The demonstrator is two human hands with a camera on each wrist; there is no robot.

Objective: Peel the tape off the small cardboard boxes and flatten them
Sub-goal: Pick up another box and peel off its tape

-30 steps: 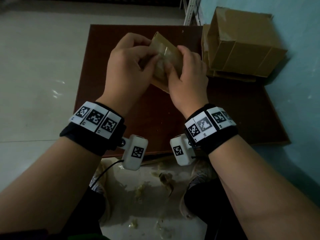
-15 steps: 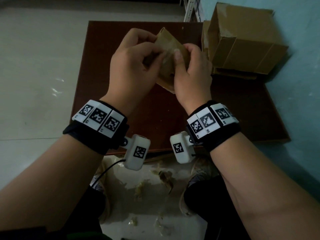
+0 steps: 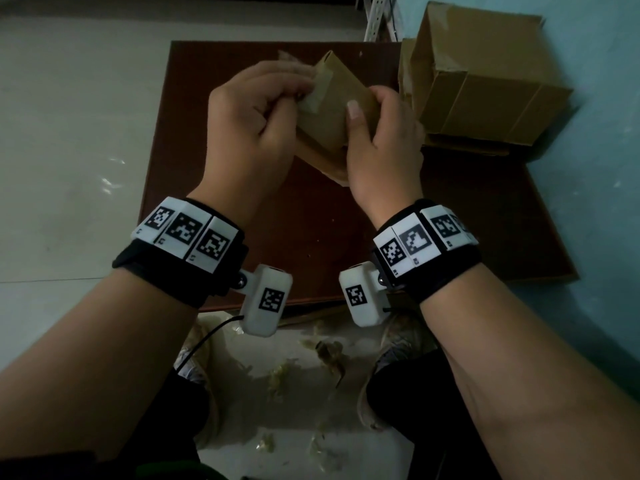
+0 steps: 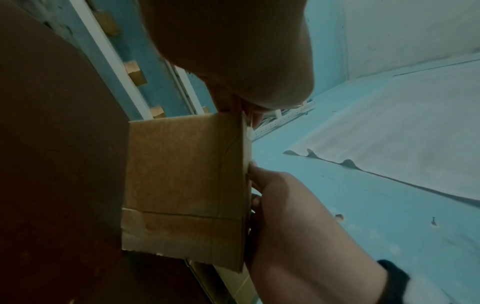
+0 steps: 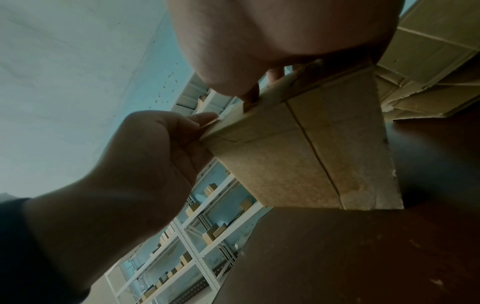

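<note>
brown cardboard, a small box (image 3: 337, 112), is held up between both hands above a dark reddish-brown board (image 3: 214, 140). the left hand (image 3: 252, 123) is curled, its thumb and fingers pinching a pale strip of tape (image 3: 317, 93) at the box's upper corner, the strip partly lifted off. the right hand (image 3: 384, 147) wraps the box's other side, thumb pressed flat along the near face.

the board lies on a pale tiled floor (image 3: 69, 133) next to a light blue wall (image 3: 595, 98). a larger opened cardboard box (image 3: 485, 84) sits on flattened cardboard at the board's far right corner. torn bits of tape (image 3: 329, 355) litter the floor between the person's shoes. metal shelving (image 5: 197, 242) with small boxes shows in the right wrist view.

the right hand's fingers behind the box are hidden.
</note>
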